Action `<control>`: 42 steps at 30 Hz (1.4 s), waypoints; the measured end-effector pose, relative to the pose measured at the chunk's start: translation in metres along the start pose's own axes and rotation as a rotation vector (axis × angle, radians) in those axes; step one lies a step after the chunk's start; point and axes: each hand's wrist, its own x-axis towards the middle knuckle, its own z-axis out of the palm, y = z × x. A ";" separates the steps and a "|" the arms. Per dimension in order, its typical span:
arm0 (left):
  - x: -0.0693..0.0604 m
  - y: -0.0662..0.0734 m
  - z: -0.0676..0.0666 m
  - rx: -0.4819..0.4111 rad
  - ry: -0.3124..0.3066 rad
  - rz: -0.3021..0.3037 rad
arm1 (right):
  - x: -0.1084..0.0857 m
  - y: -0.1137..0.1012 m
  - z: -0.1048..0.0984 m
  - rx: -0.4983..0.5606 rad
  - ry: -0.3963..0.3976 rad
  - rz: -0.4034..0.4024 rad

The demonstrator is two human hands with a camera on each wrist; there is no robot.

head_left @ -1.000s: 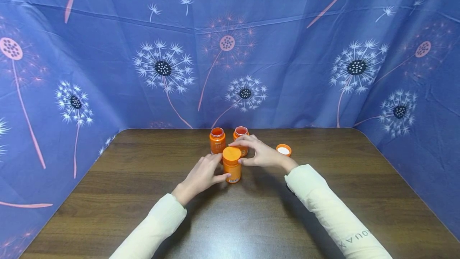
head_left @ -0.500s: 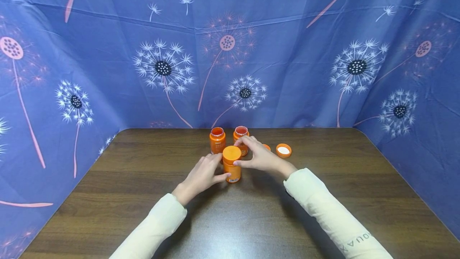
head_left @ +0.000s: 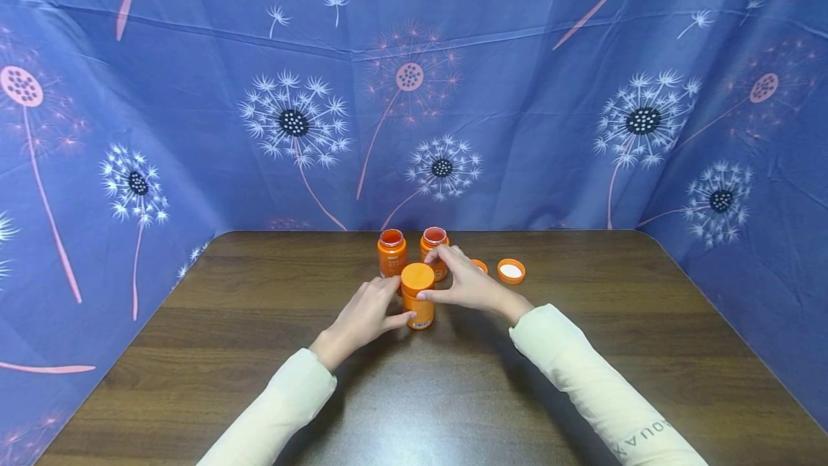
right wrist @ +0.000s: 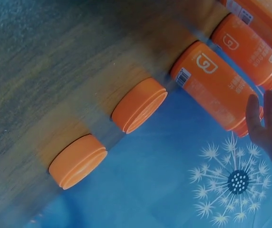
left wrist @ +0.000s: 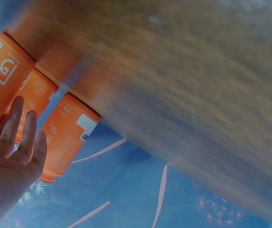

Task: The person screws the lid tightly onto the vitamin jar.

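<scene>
An orange bottle [head_left: 419, 313] with its cap [head_left: 417, 277] on stands upright at the middle of the table. My left hand [head_left: 364, 315] holds its body from the left, thumb in front. From the right, my right hand [head_left: 471, 282] grips the cap, with the thumb at its near side; some fingers are hidden behind. In the left wrist view, the fingers of my left hand [left wrist: 12, 164] lie by the held bottle [left wrist: 5, 80]. The right wrist view shows my right hand [right wrist: 271, 128] only at its edge.
Two uncapped orange bottles, one on the left [head_left: 391, 256] and one on the right [head_left: 434, 239], stand just behind. Two loose caps, a nearer one [right wrist: 138, 105] and a farther one [right wrist: 78, 161], lie to their right. A blue dandelion-print cloth [head_left: 517, 164] hangs behind the wooden table [head_left: 453, 408].
My right hand has shifted slightly, its thumb sliding left across the front of the cap. A loose cap behind that hand has come partly into view. The left hand and bottle stay put.
</scene>
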 end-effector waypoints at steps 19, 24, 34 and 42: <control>0.001 0.000 0.000 -0.011 -0.014 -0.011 | -0.001 0.001 -0.015 0.016 -0.143 -0.116; 0.001 0.000 0.000 -0.006 -0.009 -0.006 | -0.001 0.001 -0.016 -0.017 -0.120 -0.127; 0.001 0.001 0.000 0.009 -0.013 -0.013 | 0.000 0.000 -0.010 -0.012 -0.047 -0.065; 0.001 0.000 0.000 0.003 -0.010 -0.009 | -0.001 0.003 0.001 0.007 0.055 -0.068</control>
